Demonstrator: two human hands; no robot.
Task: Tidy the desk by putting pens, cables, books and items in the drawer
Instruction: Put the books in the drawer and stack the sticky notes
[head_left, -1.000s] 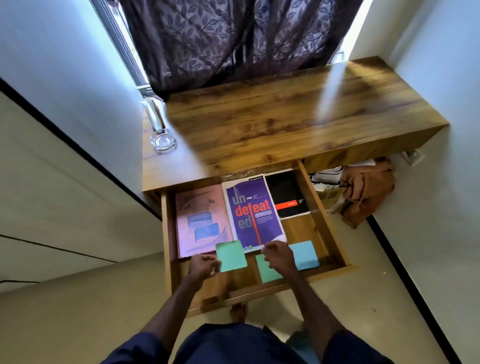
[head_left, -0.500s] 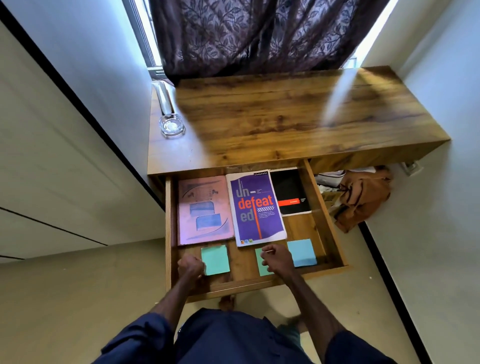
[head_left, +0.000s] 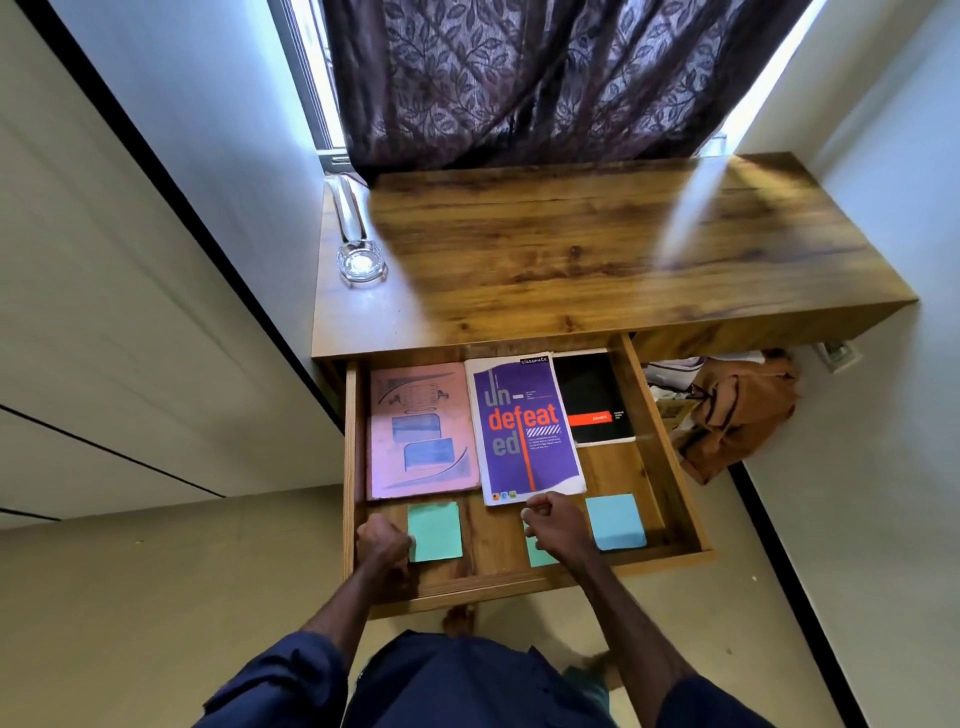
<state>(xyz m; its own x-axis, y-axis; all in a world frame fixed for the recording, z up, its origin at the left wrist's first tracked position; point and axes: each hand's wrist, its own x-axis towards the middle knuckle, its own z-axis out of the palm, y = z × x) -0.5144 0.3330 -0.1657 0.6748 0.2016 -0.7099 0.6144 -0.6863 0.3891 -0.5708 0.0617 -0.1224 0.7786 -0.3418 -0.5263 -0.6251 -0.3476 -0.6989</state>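
Observation:
The wooden drawer (head_left: 670, 457) stands pulled out under the desk top (head_left: 597, 260). Inside lie a pink book (head_left: 421, 431), a purple "undefeated" notebook (head_left: 524, 431) and a black notebook (head_left: 592, 395), side by side. Along the front lie a green sticky pad (head_left: 436, 530), a second green pad (head_left: 540, 555) and a blue pad (head_left: 615, 522). My left hand (head_left: 383, 543) has curled fingers pinching the left edge of the first green pad. My right hand (head_left: 558, 527) is a closed fist over the second green pad, hiding most of it.
A glass ashtray (head_left: 361, 265) and a clear glass object (head_left: 345, 210) stand at the desk's back left corner. A dark curtain (head_left: 545, 83) hangs behind the desk. A brown bag (head_left: 737, 410) lies on the floor to the right, under the desk.
My left hand carried the green pad down and left, onto the drawer floor near the front left. My right hand stayed over the other green pad. The view shifted slightly.

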